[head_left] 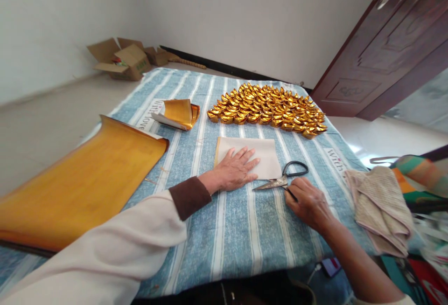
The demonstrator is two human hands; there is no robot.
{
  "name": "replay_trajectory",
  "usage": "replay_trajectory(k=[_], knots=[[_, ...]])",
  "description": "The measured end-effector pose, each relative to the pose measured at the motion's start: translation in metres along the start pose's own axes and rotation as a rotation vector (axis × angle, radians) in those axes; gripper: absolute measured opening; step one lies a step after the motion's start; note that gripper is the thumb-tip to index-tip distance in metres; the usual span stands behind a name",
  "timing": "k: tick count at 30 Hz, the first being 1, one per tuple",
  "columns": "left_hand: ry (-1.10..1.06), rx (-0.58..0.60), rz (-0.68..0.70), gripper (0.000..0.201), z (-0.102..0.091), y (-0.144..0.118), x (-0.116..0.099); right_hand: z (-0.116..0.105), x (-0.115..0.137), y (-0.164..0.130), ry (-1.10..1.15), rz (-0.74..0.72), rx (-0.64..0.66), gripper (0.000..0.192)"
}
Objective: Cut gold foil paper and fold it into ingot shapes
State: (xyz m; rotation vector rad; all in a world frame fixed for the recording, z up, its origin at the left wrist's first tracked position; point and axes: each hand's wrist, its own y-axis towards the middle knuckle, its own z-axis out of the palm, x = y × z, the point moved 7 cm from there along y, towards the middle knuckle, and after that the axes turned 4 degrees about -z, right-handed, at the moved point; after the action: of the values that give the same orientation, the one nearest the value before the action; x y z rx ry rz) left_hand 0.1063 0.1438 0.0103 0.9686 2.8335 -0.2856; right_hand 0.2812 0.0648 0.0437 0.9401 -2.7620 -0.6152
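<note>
My left hand (235,169) lies flat, fingers spread, on a folded white-backed paper sheet (266,155) in the middle of the blue striped cloth (231,230). My right hand (308,201) rests on the cloth just right of it, fingers curled around the lower black handle of a pair of scissors (283,179). The scissors lie on the cloth with their blades pointing left, touching the sheet's near right corner. Behind the sheet sits a dense heap of several folded gold paper ingots (268,109).
A large curled gold paper sheet (80,179) covers the left side. A smaller curled gold piece (178,114) lies behind it. A beige towel (381,207) sits at the right edge. A phone (331,265) peeks out near my right arm. Cardboard boxes (122,58) and a brown door (392,48) stand beyond.
</note>
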Motion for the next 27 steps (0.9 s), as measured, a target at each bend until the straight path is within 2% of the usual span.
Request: replay_trajectory(k=[9,18,22,27], knots=[[-0.005,-0.005,0.002,0.06,0.002,0.0,0.0,-0.01,0.003,-0.011,0.059,-0.012,0.028,0.025],[-0.018,-0.014,-0.011,0.057,-0.001,0.0,0.0,0.006,0.012,0.013,0.018,-0.035,-0.003,0.025],[-0.034,-0.009,-0.014,0.057,0.002,0.001,0.0,0.005,0.016,0.01,0.027,-0.051,0.016,0.024],[-0.044,0.058,-0.029,0.057,-0.001,0.002,0.001,0.001,0.017,0.0,0.026,-0.054,0.027,0.025]])
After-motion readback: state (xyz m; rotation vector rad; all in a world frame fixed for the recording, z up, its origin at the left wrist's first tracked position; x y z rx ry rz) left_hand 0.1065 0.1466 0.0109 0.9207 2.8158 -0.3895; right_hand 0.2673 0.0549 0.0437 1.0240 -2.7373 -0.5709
